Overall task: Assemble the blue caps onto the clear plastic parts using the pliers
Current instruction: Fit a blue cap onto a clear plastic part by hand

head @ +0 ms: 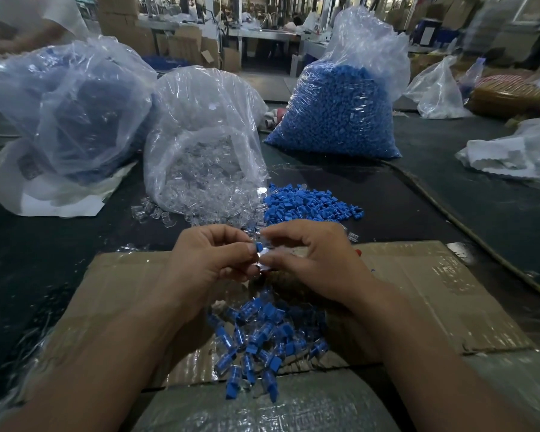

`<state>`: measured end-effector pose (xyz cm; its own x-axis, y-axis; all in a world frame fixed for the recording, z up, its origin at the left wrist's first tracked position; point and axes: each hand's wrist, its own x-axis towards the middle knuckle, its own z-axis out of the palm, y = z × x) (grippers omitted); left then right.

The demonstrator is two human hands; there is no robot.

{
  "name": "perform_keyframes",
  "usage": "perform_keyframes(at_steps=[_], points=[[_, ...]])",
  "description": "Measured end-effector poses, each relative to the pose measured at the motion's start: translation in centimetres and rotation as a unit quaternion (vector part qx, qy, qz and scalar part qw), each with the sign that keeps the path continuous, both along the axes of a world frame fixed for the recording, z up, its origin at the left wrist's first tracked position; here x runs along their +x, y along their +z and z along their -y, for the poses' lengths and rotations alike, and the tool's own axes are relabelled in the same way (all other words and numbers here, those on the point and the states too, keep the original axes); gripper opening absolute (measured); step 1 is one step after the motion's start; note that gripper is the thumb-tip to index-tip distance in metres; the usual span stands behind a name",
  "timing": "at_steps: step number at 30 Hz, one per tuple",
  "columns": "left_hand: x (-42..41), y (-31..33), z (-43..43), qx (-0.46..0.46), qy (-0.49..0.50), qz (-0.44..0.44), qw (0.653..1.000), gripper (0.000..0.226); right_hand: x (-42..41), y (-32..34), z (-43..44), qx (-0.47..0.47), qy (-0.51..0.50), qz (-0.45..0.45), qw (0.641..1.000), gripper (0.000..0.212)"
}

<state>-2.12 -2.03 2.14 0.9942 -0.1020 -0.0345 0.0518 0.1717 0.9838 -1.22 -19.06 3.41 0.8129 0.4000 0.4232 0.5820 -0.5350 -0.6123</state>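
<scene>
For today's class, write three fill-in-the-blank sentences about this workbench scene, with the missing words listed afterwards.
The left hand pinches a small ____ cap against the clear part held by the right hand.
The finished pieces lie on a sheet of ____.
A heap of loose blue caps lies beside an open plastic ____ of clear parts.
Missing words: blue; cardboard; bag.

Factory assembly floor, plainly: bulk sack of blue caps (337, 120) and sack of clear plastic parts (200, 157) slumped on the dark worktop (449, 169), stacked cardboard cartons (119, 17) behind, long benches (262, 32) running across the back.
</scene>
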Motion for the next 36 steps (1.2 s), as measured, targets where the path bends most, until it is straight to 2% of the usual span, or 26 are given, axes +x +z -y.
perform_keyframes(at_steps=[3,5,8,10,12,16,23,30,36], points=[[0.1,-0.1,-0.1,-0.023,0.022,-0.001,0.999,0.007,0.8,0.6,2.0,-0.039,-0.08,-0.068,0.994,0.043],[0.2,-0.1,-0.3,-0.021,0.031,0.002,0.999,0.014,1.4,0.9,3.7,-0.098,-0.108,-0.11,0.983,0.047],[0.2,0.0,-0.4,-0.018,0.042,0.007,0.999,0.018,1.6,1.3,5.5,-0.207,-0.097,-0.207,0.951,0.061],[0.2,0.1,-0.4,-0.018,0.047,0.01,0.999,0.018,1.4,1.3,5.7,-0.236,-0.071,-0.281,0.928,0.07],[0.2,0.2,-0.4,-0.015,0.046,0.012,0.999,0.019,1.2,1.0,5.4,-0.254,-0.05,-0.31,0.915,0.078],[0.0,0.3,-0.4,-0.016,0.04,0.011,0.999,0.019,1.2,0.9,4.5,-0.269,-0.057,-0.275,0.921,0.075],[0.0,0.3,-0.4,-0.012,0.036,0.006,0.999,0.019,1.1,1.3,3.4,-0.332,-0.075,-0.183,0.922,0.042],[0.1,0.1,-0.6,-0.009,0.036,0.013,0.999,0.02,1.4,1.3,3.2,-0.366,-0.078,-0.104,0.922,0.025],[0.3,-0.1,-0.7,-0.016,0.053,0.02,0.998,0.016,1.7,-0.2,3.1,-0.38,-0.085,-0.087,0.917,0.02]])
